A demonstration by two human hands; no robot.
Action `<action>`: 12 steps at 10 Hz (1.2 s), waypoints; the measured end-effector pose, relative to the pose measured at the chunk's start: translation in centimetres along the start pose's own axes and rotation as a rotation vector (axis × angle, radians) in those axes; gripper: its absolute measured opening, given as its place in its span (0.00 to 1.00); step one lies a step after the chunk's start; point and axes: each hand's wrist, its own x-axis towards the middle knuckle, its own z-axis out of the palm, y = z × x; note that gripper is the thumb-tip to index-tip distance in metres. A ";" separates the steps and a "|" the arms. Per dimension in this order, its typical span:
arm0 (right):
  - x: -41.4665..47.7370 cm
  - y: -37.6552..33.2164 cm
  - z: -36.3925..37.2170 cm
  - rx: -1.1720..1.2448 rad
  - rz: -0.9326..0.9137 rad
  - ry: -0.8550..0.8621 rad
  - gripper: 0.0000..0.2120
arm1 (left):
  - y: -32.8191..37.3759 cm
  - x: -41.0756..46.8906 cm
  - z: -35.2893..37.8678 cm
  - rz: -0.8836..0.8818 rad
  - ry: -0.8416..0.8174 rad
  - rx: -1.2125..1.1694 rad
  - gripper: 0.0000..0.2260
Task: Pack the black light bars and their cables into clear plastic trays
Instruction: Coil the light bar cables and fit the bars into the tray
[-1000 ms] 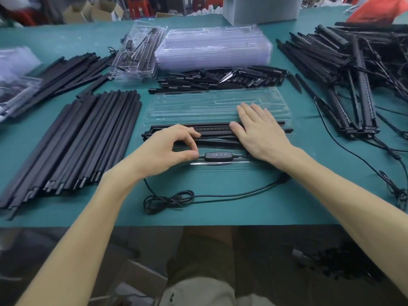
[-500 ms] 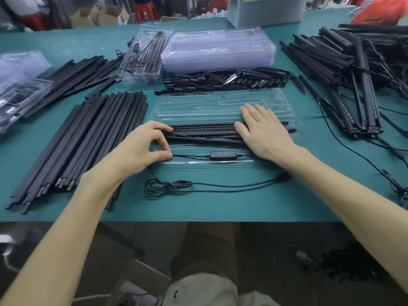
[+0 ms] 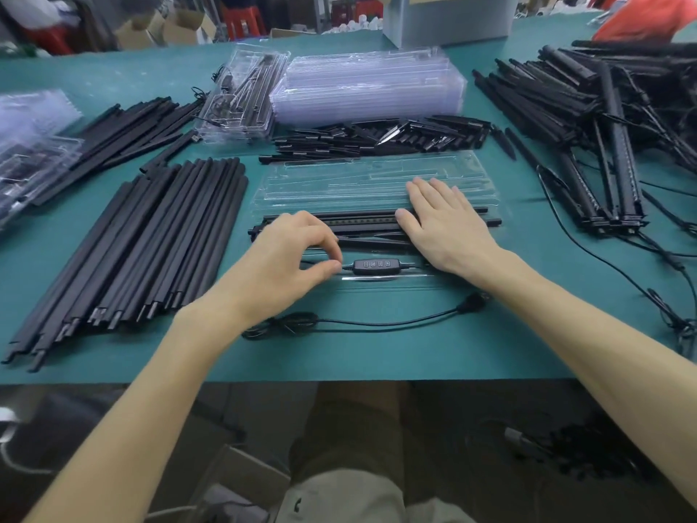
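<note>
A clear plastic tray [image 3: 373, 179] lies open in the middle of the green table. Black light bars [image 3: 362, 220] lie in its near half. My right hand [image 3: 445, 220] rests flat on the bars, fingers straight. My left hand [image 3: 290, 254] pinches the thin cable just left of the inline controller [image 3: 377, 266], which sits in the tray's front groove. The rest of the cable [image 3: 362, 322] trails over the table in front of the tray, with a loose coil at its left end and a plug at its right.
Long black bars [image 3: 143, 243] lie in a row at left. Short black pieces [image 3: 377, 137] are heaped behind the tray. A stack of clear trays [image 3: 369, 88] and a packed tray [image 3: 241, 96] stand further back. Tangled light bars with cables [image 3: 603, 126] pile at right.
My left hand slid left along the cable, then came back right to pinch it beside the controller. My right hand stayed flat on the bars.
</note>
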 end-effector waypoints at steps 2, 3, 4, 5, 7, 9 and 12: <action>0.0 -0.1 0.2 -0.008 0.011 0.001 0.31 | 4.6 -0.3 2.4 0.164 -0.169 -0.038 0.10; 0.0 -0.1 0.2 -0.010 0.009 0.003 0.31 | 5.9 -0.2 4.3 0.271 -0.186 0.135 0.13; -0.1 -0.1 0.2 -0.011 0.012 0.001 0.30 | 5.9 0.3 5.0 0.251 -0.208 0.043 0.07; -0.1 -0.2 0.1 -0.009 0.012 0.002 0.30 | 5.1 0.4 4.3 0.220 -0.155 -0.069 0.03; -0.1 -0.1 -0.1 -0.011 0.005 -0.013 0.30 | 0.1 1.9 0.3 -0.126 0.262 -0.318 0.03; -0.2 -0.2 -0.1 -0.004 0.009 -0.008 0.30 | -6.5 2.2 -3.8 -0.588 0.730 -0.438 0.04; -0.1 -0.2 -0.2 -0.005 0.015 -0.009 0.30 | -10.4 1.4 -6.4 -0.840 0.465 0.319 0.15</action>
